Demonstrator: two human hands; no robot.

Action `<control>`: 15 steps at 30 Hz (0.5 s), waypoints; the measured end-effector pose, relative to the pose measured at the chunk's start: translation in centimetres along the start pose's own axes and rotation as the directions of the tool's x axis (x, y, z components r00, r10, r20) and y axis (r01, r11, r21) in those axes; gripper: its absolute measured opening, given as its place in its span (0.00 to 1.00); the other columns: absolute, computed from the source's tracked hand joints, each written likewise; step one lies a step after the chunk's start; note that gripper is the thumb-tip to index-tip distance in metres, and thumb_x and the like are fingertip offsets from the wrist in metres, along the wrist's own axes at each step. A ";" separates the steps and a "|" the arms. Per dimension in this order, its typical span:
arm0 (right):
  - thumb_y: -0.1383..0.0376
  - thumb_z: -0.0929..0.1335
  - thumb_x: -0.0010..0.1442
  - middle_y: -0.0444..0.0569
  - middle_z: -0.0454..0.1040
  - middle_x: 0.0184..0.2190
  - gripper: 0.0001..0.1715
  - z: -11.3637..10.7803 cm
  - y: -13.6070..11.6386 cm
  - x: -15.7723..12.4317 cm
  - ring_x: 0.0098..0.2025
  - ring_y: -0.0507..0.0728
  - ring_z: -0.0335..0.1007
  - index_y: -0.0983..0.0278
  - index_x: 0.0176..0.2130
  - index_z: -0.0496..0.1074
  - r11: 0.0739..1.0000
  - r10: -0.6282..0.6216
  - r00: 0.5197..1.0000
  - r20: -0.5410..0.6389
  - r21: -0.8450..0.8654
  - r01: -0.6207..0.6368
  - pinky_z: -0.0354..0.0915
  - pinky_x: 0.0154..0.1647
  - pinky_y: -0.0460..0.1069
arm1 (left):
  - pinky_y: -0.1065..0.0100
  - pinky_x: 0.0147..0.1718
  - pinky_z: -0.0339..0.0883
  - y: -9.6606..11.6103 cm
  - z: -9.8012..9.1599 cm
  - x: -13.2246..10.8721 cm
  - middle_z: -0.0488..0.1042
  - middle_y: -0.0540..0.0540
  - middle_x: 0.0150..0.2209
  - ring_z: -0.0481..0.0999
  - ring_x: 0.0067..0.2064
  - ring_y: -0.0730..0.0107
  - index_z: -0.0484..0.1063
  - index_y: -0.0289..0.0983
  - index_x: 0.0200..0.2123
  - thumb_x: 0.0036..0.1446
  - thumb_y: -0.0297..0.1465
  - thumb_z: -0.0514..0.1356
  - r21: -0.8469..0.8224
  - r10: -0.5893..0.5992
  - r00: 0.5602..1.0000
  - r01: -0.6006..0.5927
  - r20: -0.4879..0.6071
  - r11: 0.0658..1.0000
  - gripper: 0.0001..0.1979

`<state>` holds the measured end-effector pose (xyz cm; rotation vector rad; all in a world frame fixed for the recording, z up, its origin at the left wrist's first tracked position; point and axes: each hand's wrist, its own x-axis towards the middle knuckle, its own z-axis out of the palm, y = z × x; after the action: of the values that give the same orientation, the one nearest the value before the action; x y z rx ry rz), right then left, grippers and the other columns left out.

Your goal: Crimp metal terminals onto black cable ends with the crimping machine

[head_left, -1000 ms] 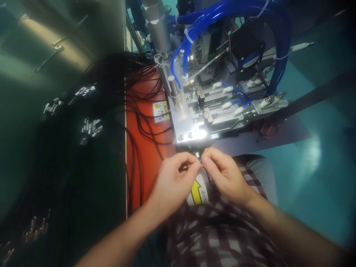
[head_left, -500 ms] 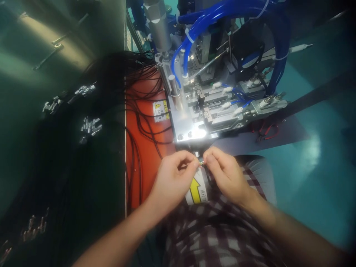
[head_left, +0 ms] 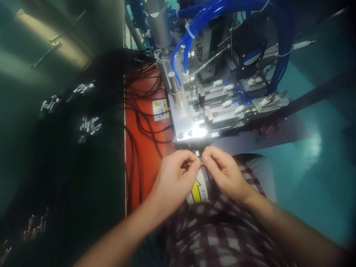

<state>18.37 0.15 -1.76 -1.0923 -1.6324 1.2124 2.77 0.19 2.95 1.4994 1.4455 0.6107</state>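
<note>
My left hand (head_left: 178,176) is closed in a pinch just in front of the machine's lit metal block (head_left: 191,129). Facing it, my right hand (head_left: 226,174) pinches too, its fingertips almost touching those of the left. Between them shows a sliver of thin coloured wires (head_left: 202,162), mostly hidden by the fingers. Just beyond the fingertips is a small bright metal piece (head_left: 197,153). Below the hands is a white label with a yellow arrow (head_left: 196,192).
Black cables (head_left: 136,129) run over an orange surface (head_left: 147,167) with a warning sticker (head_left: 160,109). At left, cable bundles end in silvery connectors (head_left: 90,125). Blue air tubes (head_left: 205,18) arch over the machine's cylinders. Red-handled pliers (head_left: 267,130) lie at right.
The fingertips have drawn closer together, my right hand shifting slightly left, so less of the coloured wires shows between them. The rest of the scene is nearly the same.
</note>
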 end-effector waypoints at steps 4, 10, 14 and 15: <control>0.68 0.60 0.67 0.41 0.60 0.26 0.12 0.0 0.8 0.2 0.28 0.51 0.56 0.62 0.30 0.61 0.999 0.036 0.998 -0.042 0.036 -0.035 0.57 0.30 0.46 | 0.74 0.28 0.64 -0.9 0.2 -0.1 0.73 0.51 0.30 0.71 0.31 0.73 0.72 0.37 0.36 0.59 0.29 0.59 0.086 0.089 0.994 -0.083 -0.070 0.993 0.03; 0.68 0.61 0.67 0.41 0.61 0.26 0.13 -0.3 1.5 0.8 0.29 0.51 0.58 0.62 0.29 0.61 0.996 0.063 0.996 -0.061 0.059 -0.060 0.58 0.31 0.46 | 0.74 0.35 0.66 -1.8 0.0 0.0 0.73 0.49 0.34 0.72 0.36 0.73 0.72 0.35 0.36 0.60 0.22 0.57 0.262 0.385 0.916 -0.348 -0.109 0.900 0.05; 0.68 0.61 0.67 0.41 0.60 0.26 0.13 0.1 1.7 1.2 0.29 0.51 0.57 0.62 0.28 0.61 0.994 0.079 0.994 -0.078 0.076 -0.073 0.58 0.31 0.45 | 0.71 0.37 0.69 -2.6 0.0 0.1 0.74 0.45 0.36 0.73 0.38 0.71 0.74 0.33 0.41 0.61 0.19 0.54 0.396 0.531 0.844 -0.465 -0.070 0.792 0.10; 0.68 0.61 0.67 0.41 0.60 0.25 0.13 0.3 1.7 1.3 0.28 0.51 0.57 0.62 0.28 0.61 0.993 0.090 0.992 -0.085 0.082 -0.083 0.58 0.31 0.45 | 0.70 0.36 0.69 -2.8 0.0 0.2 0.74 0.44 0.36 0.73 0.37 0.70 0.74 0.33 0.42 0.61 0.19 0.54 0.438 0.543 0.838 -0.469 -0.056 0.767 0.11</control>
<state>18.04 1.56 -3.33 -1.1617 -1.4716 1.2549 1.45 0.01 0.52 2.2648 1.3488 0.8198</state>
